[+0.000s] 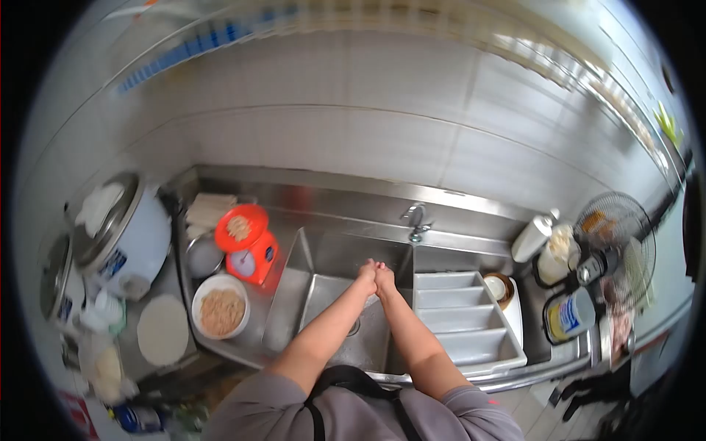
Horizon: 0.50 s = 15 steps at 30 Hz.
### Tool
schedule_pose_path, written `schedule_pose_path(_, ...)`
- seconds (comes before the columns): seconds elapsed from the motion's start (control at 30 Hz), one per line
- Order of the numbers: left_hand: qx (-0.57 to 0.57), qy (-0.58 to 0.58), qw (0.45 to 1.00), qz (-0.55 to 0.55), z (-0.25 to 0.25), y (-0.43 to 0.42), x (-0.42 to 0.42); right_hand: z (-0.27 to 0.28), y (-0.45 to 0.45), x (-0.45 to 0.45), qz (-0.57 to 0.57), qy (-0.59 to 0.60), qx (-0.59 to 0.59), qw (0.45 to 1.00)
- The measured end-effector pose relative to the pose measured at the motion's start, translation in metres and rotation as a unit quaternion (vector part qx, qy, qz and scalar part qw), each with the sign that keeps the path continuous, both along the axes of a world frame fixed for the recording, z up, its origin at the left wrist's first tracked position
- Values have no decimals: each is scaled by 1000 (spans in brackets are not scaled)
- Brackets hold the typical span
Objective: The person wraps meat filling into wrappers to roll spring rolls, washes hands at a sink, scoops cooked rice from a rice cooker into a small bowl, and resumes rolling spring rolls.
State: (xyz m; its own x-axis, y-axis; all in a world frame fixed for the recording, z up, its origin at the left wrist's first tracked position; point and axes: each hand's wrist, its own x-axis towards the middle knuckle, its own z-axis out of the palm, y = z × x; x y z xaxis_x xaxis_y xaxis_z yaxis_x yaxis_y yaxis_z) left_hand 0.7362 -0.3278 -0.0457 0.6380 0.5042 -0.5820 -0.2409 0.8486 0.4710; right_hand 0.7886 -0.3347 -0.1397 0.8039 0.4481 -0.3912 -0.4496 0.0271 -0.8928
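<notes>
Over the left sink basin (323,290), my left hand (367,271) and my right hand (384,277) are pressed together, their fingers closed against each other. I make out no object between them, though the palms are hidden. The faucet (417,222) rises behind the hands, slightly to their right. I cannot tell whether water is running. Below the hands is the drain (354,327) in the basin floor. Close on the right, a light grey divided tray (460,319) rests across the other basin.
On the left stand a red scale (254,262) with pale food in its pan, a white bowl (220,306) of minced food, and a large cooker (129,235). Right of the tray are a white pump bottle (532,237) and a lidded tub (568,316). A wire rack (368,18) hangs above.
</notes>
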Motion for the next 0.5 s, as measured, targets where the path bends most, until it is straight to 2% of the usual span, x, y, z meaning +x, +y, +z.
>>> schedule_pose_path(0.03,29,19,999,-31,1,3,-11,32,-12,-19,62,-123,-68,988)
schedule_pose_path(0.1,81,63,991,-91,2,11,-38,113,-41,-64,126,-377,-219,891)
schedule_pose_path(0.13,110,84,984,-109,5,15,-52,96,-39,-65,142,-516,-194,822)
schedule_pose_path(0.17,144,92,977,-128,17,18,-60,73,-32,-54,264,-617,-297,680)
schedule_pose_path(0.2,182,107,967,-145,30,21,-68,71,-31,-47,312,-659,-253,636)
schedule_pose_path(0.23,232,115,952,-161,47,23,-73,100,-34,-54,314,-647,-252,647)
schedule_pose_path(0.27,284,117,935,-175,68,25,-76,109,-23,-36,354,-694,-231,583)
schedule_pose_path(0.3,331,109,919,-185,92,26,-81,176,-31,-49,373,-704,-220,563)
schedule_pose_path(0.33,364,73,909,-191,116,27,-85,238,-35,-57,405,-626,-325,582)
schedule_pose_path(0.37,391,30,900,-192,140,28,-93,284,-43,-63,417,-660,-266,565)
schedule_pose_path(0.4,402,-37,896,-186,161,26,-105,286,-46,-36,453,-404,-105,788)
schedule_pose_path(0.43,486,-29,850,-199,166,30,-103,302,-58,-36,432,-404,-45,805)
schedule_pose_path(0.5,570,-3,797,-200,173,25,-126,311,-80,-67,396,-402,38,825)
